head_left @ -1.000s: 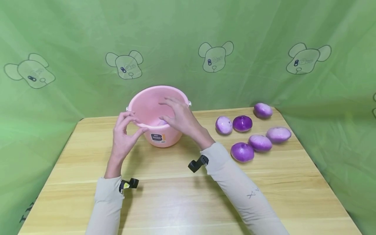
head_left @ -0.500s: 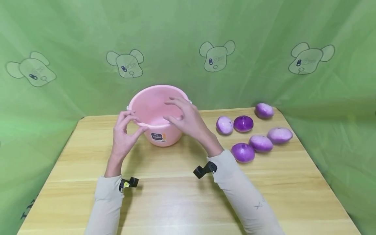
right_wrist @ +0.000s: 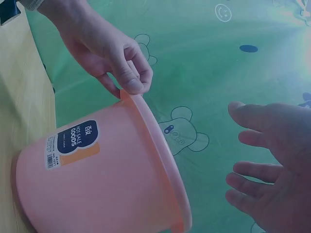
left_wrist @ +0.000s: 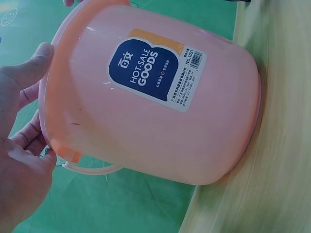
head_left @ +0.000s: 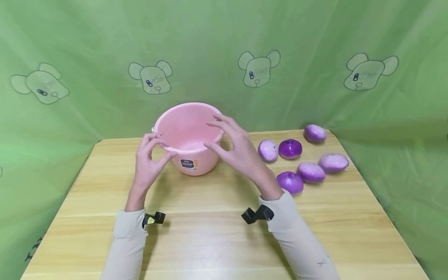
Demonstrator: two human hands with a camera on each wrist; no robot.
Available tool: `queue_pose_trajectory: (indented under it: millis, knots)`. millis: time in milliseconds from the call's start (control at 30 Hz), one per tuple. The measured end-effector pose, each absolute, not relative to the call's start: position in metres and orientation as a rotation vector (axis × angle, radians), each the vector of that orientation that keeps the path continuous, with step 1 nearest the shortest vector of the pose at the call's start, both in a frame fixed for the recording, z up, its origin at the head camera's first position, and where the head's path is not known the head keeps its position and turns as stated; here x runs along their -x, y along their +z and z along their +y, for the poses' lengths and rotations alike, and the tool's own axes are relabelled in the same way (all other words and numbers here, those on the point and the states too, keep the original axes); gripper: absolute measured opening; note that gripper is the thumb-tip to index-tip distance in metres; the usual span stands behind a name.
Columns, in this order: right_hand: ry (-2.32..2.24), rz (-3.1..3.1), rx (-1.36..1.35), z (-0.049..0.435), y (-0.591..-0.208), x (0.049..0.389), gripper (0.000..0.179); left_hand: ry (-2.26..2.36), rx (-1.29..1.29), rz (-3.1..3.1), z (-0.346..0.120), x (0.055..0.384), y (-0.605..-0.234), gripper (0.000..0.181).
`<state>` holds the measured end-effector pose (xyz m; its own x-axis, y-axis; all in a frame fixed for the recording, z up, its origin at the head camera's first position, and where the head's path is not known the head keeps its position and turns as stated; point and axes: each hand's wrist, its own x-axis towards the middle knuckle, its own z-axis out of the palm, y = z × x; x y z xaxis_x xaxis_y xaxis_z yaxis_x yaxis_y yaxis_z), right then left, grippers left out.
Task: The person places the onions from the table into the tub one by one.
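A pink plastic bucket (head_left: pixel 206 161) stands upright near the table's back edge, its label facing forward. My left hand (head_left: pixel 148 167) pinches the left front of its rim, thumb outside and fingertips over the edge; the left wrist view shows this hand (left_wrist: pixel 22 170) at the rim from close by. My right hand (head_left: pixel 241 153) holds nothing, fingers spread, and overlaps the bucket's right rim in the head view. In the right wrist view, a gap lies between that hand (right_wrist: pixel 277 155) and the bucket (right_wrist: pixel 112 184). Part of the bucket's floor is hidden behind its front wall.
Several purple onions lie on the right of the wooden table (head_left: pixel 210 241), among them a pale onion (head_left: pixel 268 151), a dark onion (head_left: pixel 290 149) and a front onion (head_left: pixel 290 182) by the right wrist. A green printed curtain (head_left: pixel 203 35) surrounds the table's back and sides.
My right hand has come up out of the bucket and moved right, toward the onions. A pale purple patch seen beside its thumb inside the bucket no longer shows. The left hand keeps its grip.
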<state>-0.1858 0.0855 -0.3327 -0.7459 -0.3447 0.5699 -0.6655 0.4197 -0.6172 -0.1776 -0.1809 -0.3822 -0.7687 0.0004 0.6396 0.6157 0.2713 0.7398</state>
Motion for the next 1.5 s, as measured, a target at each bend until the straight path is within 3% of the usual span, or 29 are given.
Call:
queue_pose_trajectory:
  millis: [733,1500]
  knots:
    - [1.136,-2.439,-0.852,0.12,-0.348,0.164,0.051,-1.47,0.54,-2.043,-0.182,0.178,-0.382,0.029]
    - [1.051,-2.624,-0.699,0.154,-0.364,0.173,0.052,-1.472,0.568,-2.035,-0.184,0.181,-0.382,0.029]
